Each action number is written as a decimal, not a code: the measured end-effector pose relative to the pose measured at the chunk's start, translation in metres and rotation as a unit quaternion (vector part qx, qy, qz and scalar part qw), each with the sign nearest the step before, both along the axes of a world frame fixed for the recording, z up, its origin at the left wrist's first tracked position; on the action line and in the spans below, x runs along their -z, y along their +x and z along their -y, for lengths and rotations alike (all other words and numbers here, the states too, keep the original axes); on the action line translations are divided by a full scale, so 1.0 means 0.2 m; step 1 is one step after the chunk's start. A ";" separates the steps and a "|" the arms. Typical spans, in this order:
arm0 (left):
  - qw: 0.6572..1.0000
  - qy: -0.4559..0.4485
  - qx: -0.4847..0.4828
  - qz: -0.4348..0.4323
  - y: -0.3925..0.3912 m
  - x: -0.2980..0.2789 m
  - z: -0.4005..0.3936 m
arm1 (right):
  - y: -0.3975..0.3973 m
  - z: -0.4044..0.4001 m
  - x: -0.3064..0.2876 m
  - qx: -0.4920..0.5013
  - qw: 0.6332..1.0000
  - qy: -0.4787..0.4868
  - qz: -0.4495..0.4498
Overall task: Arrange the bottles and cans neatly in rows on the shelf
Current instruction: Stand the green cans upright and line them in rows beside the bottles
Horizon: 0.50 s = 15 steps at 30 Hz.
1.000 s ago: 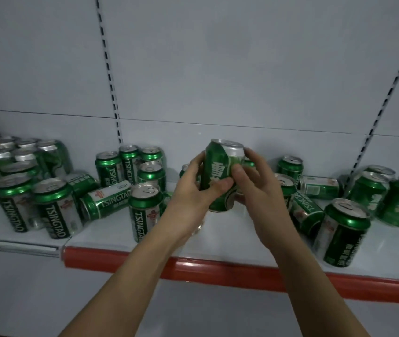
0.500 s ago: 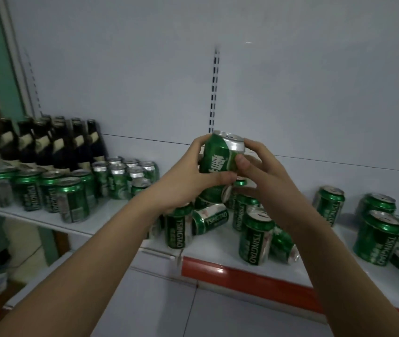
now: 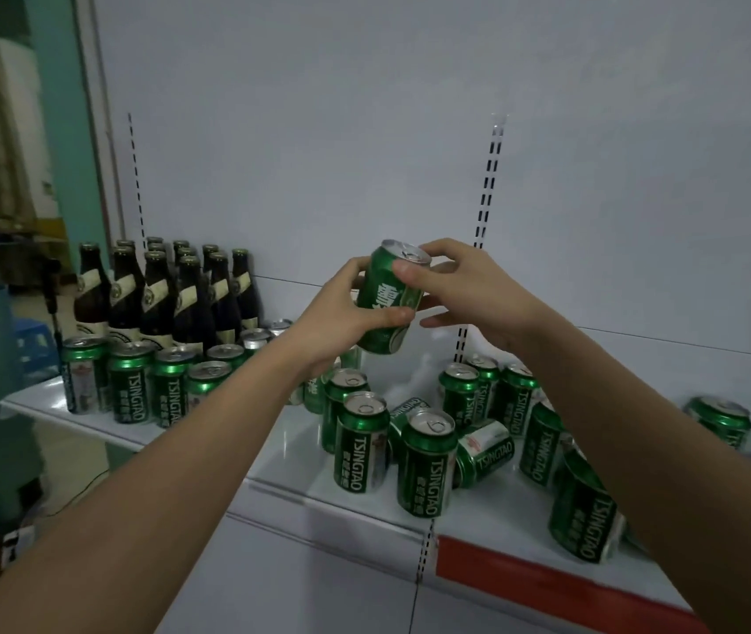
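Green and silver, the Tsingtao beer can [image 3: 391,300] sat tilted in mid-air at the centre of the frame, above the white shelf [image 3: 272,455]. The left hand [image 3: 341,313] wrapped its lower body, thumb across the front, while the right hand [image 3: 460,286] pinched the top rim with thumb and forefinger, its other fingers spread loose. At left stood a tidy block of dark beer bottles [image 3: 172,295] with a row of upright cans [image 3: 135,382] before it. Lower centre, loose cans [image 3: 428,464] stood jumbled, and a toppled can [image 3: 483,453] lay on its side among them. Such a can was probably thin-walled and smooth: stiff if full, easily dented if empty. Gripping round the mid-body looked safest, since the rim offered little purchase.
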<state>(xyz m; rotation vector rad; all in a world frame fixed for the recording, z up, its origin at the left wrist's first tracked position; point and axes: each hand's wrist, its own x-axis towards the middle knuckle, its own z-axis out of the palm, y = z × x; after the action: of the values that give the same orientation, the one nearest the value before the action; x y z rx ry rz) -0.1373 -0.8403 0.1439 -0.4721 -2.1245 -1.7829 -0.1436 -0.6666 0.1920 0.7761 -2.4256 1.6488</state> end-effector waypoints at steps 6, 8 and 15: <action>0.999 -0.034 -0.007 0.015 -0.25 0.03 0.04 | -0.25 0.06 0.02 0.052 0.998 0.020 0.009; 0.996 -0.080 -0.002 0.040 -0.36 0.02 0.07 | -0.36 0.08 0.05 0.070 0.997 0.024 0.029; 0.974 -0.219 -0.031 0.057 -0.69 0.09 0.17 | -0.68 0.18 0.24 0.094 0.989 0.006 0.110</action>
<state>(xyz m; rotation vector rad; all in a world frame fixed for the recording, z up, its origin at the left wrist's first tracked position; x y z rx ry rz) -0.2747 -0.8752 0.1250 -0.4100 -2.5916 -1.3304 -0.2797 -0.7035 0.1436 0.3691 -2.5610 1.7291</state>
